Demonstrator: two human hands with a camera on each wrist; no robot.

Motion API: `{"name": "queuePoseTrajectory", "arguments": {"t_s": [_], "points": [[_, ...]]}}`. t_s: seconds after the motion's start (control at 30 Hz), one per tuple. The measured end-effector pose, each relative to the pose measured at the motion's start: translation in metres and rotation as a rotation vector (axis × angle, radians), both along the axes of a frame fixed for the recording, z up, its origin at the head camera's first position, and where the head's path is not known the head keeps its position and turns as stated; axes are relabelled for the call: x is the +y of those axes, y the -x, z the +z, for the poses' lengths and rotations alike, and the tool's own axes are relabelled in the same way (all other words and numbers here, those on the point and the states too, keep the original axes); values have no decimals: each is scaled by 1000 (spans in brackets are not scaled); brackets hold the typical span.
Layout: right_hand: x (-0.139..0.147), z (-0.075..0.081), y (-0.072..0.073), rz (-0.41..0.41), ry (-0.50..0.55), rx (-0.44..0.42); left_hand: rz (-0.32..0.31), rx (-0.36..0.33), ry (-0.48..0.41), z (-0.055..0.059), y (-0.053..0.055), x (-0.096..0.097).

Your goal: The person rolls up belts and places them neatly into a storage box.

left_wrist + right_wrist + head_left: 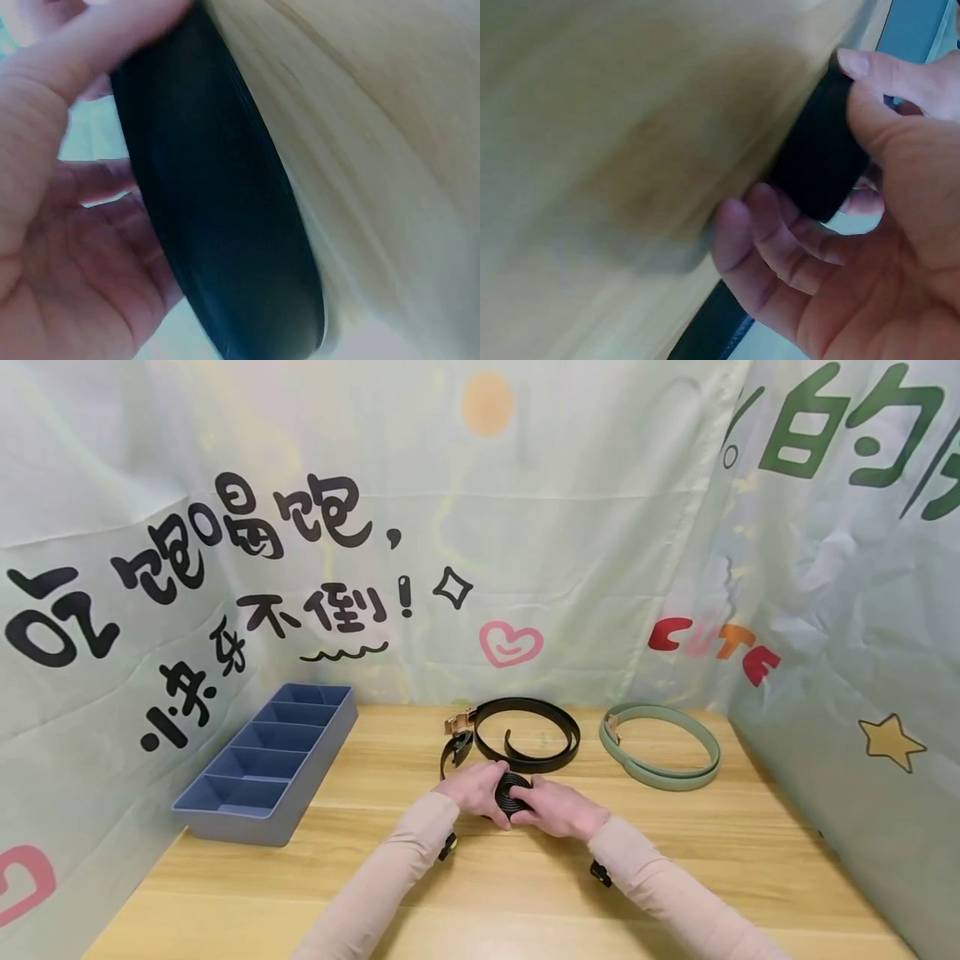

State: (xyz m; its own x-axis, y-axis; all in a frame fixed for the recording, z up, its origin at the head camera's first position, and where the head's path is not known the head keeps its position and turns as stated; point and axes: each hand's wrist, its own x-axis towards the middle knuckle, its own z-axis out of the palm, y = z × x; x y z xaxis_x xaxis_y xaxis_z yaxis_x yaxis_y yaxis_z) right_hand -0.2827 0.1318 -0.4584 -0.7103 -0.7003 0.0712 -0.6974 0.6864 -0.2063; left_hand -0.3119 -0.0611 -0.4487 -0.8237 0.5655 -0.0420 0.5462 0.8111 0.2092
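A black belt (513,793), wound into a tight roll, stands between both hands close over the table. My left hand (472,789) grips its left side; in the left wrist view the wide black strap (217,195) runs between thumb and fingers. On the other side my right hand (562,807) holds the roll. The right wrist view has that thumb on the top edge of the black roll (817,150), fingers curled beneath. Beyond the left hand, a dark buckle (462,746) sits on a short loop of black strap. The palms hide part of the roll.
Behind the hands lies a loosely looped black belt (528,767) with a gold-toned buckle (457,723). A pale green belt (671,781), looped in a ring, lies right of it. A blue divided tray (318,760) stands at the left. Printed cloth walls (585,568) surround the wooden table (495,893).
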Motion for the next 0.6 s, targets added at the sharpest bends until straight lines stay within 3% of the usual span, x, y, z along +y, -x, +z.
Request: {"name": "queuePoseTrajectory", "arguments": {"t_s": [0.13,0.27,0.4,0.5,0.6], "points": [[0,0,3,43,-34,62,-43,-58,47,3,0,-3],[4,1,6,48,-37,48,-80,-125,39,5,2,-4],[4,4,5,22,-33,0,-83,-59,-29,1,4,0],[1,4,3,14,-42,11,-70,1,-62,-4,2,2],[1,5,3,31,-37,35,-67,11,-62,-5,2,3]]}}
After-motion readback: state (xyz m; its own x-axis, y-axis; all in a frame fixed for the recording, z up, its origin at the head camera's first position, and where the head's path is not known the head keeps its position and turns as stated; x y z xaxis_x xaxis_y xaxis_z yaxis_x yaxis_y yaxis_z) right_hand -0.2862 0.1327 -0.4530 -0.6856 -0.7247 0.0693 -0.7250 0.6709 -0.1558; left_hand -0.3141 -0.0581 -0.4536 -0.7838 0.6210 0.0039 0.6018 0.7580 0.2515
